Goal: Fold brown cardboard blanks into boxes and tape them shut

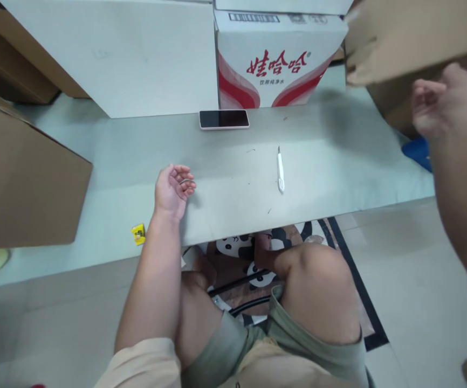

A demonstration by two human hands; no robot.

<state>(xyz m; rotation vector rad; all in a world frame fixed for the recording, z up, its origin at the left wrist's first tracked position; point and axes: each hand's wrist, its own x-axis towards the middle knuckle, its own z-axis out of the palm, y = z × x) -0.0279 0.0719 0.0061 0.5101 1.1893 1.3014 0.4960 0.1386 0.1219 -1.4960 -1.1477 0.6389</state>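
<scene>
My left hand (173, 189) rests palm up over the table (225, 194), its fingers loosely bent and slightly apart, with nothing in it. At the right edge, my right hand (439, 105) is raised with its fingers curled in, and nothing shows in them. Beside it, a blurred brown cardboard piece (415, 37) fills the upper right corner. A white pen-like knife (280, 172) with a thin dark tip lies on the table between the hands. Behind it, a phone (224, 119) with a dark screen lies flat.
A white box with red print (276, 70) and a plain white box (156, 59) line the back. A brown carton (27, 183) stands at left. A small yellow packet (138, 234) lies near the front edge. Something blue (417, 153) is partly hidden at right.
</scene>
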